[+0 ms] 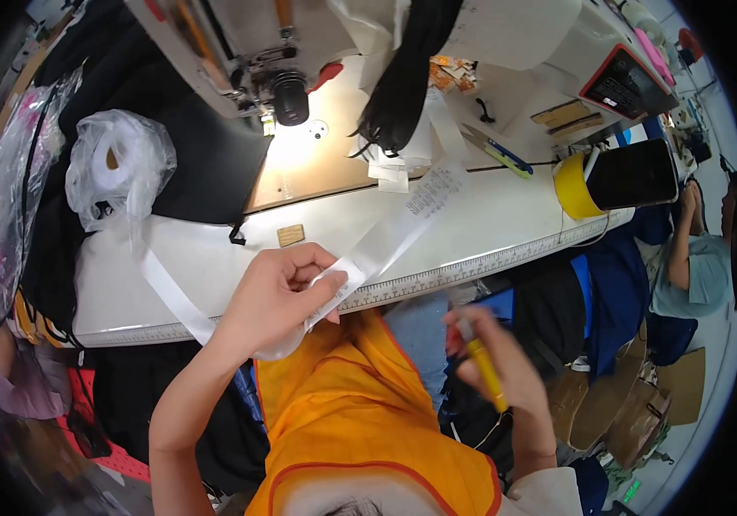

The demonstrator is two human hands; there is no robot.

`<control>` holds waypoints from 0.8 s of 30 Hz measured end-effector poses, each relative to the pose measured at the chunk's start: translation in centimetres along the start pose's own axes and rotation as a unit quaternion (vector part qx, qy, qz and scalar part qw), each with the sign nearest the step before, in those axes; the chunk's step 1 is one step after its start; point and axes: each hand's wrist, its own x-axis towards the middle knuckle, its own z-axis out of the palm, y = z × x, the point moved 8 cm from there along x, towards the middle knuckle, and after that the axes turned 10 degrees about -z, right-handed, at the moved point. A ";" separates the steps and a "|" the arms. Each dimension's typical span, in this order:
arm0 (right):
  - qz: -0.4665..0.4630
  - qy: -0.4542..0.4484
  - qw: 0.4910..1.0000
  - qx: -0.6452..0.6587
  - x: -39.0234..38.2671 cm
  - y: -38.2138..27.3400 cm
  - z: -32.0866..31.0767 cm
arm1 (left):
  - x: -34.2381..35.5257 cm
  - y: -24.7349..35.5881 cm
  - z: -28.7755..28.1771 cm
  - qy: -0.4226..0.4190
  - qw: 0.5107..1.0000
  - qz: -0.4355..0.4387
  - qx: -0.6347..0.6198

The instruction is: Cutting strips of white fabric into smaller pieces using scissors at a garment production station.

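Note:
My left hand [287, 301] pinches a white satin ribbon [394, 225] with printed patches, at the table's front edge. The ribbon stretches up to the right across the white tabletop [506, 215]. Another length [166, 288] hangs from a roll [113, 168] in a clear plastic bag at the left. My right hand [497, 361], blurred by motion, grips a small yellow-handled cutting tool [485, 370] below the edge, right of my left hand. A ruler strip [446, 269] runs along that edge.
A sewing machine [239, 43] with a lit bed stands at the back. Yellow snips [502, 155], a small wooden block [290, 235], a yellow roll [575, 193] and a phone [631, 172] lie on the table. A co-worker [691, 275] is at the far right, another person's sleeve [24, 378] at left.

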 end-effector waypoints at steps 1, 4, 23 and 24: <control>0.010 -0.059 0.997 -0.056 -0.3 1.4 1.4 | 0.0 0.0 0.0 0.002 1.000 -0.003 -0.017; -0.007 -0.083 0.993 -0.079 0.4 2.1 4.3 | 0.0 0.2 0.4 -0.003 0.999 -0.010 -0.033; -0.030 -0.010 0.996 0.088 3.4 1.4 4.1 | -0.5 -0.2 0.2 0.001 1.000 0.006 -0.026; -0.029 -0.006 0.996 0.088 3.4 1.0 3.9 | -1.0 -0.3 0.8 -0.003 1.000 0.005 -0.025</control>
